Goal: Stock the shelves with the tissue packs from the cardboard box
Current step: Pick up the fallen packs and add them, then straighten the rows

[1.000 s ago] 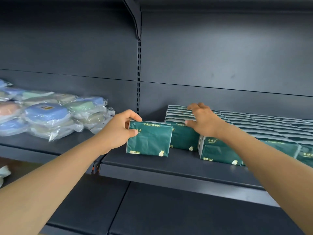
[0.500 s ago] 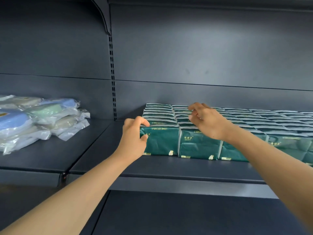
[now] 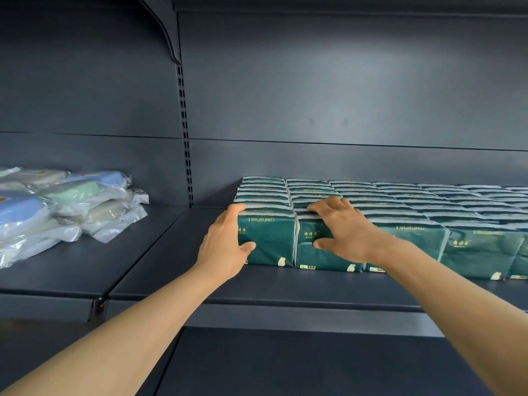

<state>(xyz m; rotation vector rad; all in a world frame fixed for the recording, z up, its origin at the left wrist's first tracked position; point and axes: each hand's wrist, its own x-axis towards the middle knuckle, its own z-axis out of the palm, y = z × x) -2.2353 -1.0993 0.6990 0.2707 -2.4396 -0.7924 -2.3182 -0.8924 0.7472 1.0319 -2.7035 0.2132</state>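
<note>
Dark green tissue packs stand in several tight rows on the dark grey shelf (image 3: 200, 284). My left hand (image 3: 225, 247) grips the leftmost front pack (image 3: 271, 241), fingers curled over its top and thumb on its front face. The pack sits flush against its neighbour. My right hand (image 3: 343, 230) holds the second front pack (image 3: 317, 258), fingers hooked over the top edge and thumb pressed on the front. More packs (image 3: 428, 204) fill the shelf to the right edge. The cardboard box is out of view.
Clear plastic bags of blue, green and beige items (image 3: 57, 207) are piled on the left shelf section. A slotted upright (image 3: 185, 138) divides the two sections. A lower shelf (image 3: 285, 364) lies below, and the back panel rises behind.
My left hand has pushed the leftmost pack back into line beside the front row. My right hand has dropped from the row tops onto the second pack's front. The camera has panned right.
</note>
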